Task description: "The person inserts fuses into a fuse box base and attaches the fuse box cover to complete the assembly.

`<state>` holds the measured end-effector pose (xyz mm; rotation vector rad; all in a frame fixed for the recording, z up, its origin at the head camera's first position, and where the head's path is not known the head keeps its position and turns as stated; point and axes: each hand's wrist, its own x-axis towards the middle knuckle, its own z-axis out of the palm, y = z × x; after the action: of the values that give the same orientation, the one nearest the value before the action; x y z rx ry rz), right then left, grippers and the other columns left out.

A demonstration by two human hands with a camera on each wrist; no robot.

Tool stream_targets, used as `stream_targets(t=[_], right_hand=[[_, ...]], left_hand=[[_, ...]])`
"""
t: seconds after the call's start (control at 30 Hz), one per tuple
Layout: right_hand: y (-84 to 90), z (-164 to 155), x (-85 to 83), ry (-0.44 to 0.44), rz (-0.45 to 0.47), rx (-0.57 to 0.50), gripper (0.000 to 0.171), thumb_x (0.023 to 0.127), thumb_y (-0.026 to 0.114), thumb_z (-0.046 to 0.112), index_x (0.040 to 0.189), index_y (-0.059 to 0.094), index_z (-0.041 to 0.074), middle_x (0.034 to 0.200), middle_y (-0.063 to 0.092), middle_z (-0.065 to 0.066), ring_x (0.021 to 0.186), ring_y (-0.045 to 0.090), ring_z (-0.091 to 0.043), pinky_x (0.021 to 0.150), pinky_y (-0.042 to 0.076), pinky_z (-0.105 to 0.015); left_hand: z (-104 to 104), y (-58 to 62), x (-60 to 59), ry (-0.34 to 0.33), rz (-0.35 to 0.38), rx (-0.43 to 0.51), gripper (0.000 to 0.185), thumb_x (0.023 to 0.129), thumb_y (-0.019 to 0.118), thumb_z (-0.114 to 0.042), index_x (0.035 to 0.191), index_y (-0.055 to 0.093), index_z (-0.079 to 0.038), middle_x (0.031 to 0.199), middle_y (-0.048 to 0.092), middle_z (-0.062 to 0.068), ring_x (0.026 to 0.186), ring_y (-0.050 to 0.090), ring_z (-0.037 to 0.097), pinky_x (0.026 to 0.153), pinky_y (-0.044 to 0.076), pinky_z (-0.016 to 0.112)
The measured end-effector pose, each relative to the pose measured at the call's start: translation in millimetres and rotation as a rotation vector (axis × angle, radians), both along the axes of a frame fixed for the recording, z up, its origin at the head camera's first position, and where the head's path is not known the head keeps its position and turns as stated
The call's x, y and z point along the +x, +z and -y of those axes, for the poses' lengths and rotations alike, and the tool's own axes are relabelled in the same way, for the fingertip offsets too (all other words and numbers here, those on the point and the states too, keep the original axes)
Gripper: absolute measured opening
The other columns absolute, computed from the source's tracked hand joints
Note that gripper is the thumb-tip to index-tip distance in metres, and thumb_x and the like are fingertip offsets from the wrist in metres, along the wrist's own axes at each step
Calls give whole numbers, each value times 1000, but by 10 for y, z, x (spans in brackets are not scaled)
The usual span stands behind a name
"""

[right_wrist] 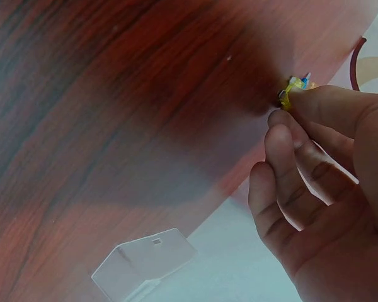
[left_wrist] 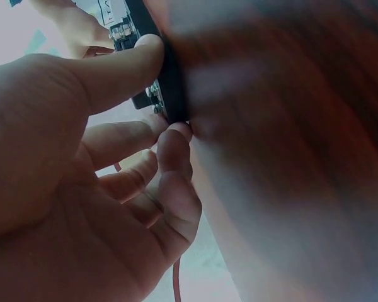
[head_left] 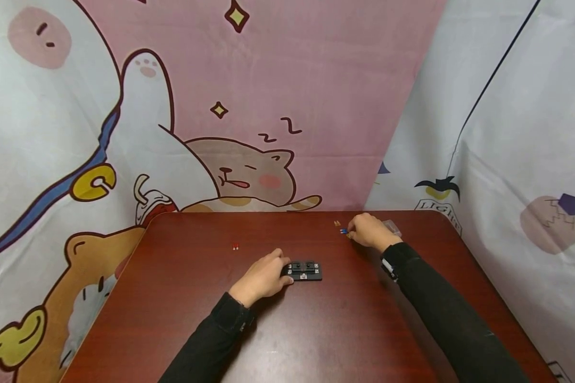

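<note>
My left hand (head_left: 264, 274) grips the left end of a black block with metal screw terminals (head_left: 305, 270) on the table. In the left wrist view, the thumb lies over the edge of the block and the fingertips meet its underside. At the far right, my right hand (head_left: 370, 232) pinches a small yellow piece with a metal end (right_wrist: 286, 98) between thumb and fingers, close over the tabletop. Small blue pieces (head_left: 343, 231) lie right at those fingertips. Just behind them are small tan pieces (head_left: 337, 223).
Two small red pieces with pale tips (head_left: 236, 246) lie left of the block. A clear plastic box (right_wrist: 145, 261) stands beside the right hand, partly hidden by it in the head view. The brown table (head_left: 191, 319) ends at a printed cloth backdrop (head_left: 335, 106).
</note>
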<state>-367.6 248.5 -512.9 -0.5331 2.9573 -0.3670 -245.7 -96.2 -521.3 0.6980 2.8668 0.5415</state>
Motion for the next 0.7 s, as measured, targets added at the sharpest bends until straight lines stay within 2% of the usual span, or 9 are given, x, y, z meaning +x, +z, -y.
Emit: stream_targets(t=[0.3,0.5,0.7], right_hand=[[30,-6,11,-17,19,21,20,105,72,18,115,84,5,121,81,-16,111,75,-34,103,60,-57],[31,-52,27,-29,35,17,20,106,73,19,116,82,4,118,79,-17,103,73,-30,99,60,-55],[3,-59,31,-43,57,13,23,107,73,20,120,80,3,121,79,-18,105,73,-30,98,60,-54]], left_hand=[[5,14,5,-3,-3,-3,51,101,84,-35,143,72,-8,121,63,8,93,57,18,88,54,39],[3,7,-5,0,8,-11,54,101,83,-37,145,71,-9,123,63,8,95,57,19,89,54,40],[-1,6,-9,6,2,-26,54,101,83,-38,145,72,-10,126,64,8,99,61,19,92,56,43]])
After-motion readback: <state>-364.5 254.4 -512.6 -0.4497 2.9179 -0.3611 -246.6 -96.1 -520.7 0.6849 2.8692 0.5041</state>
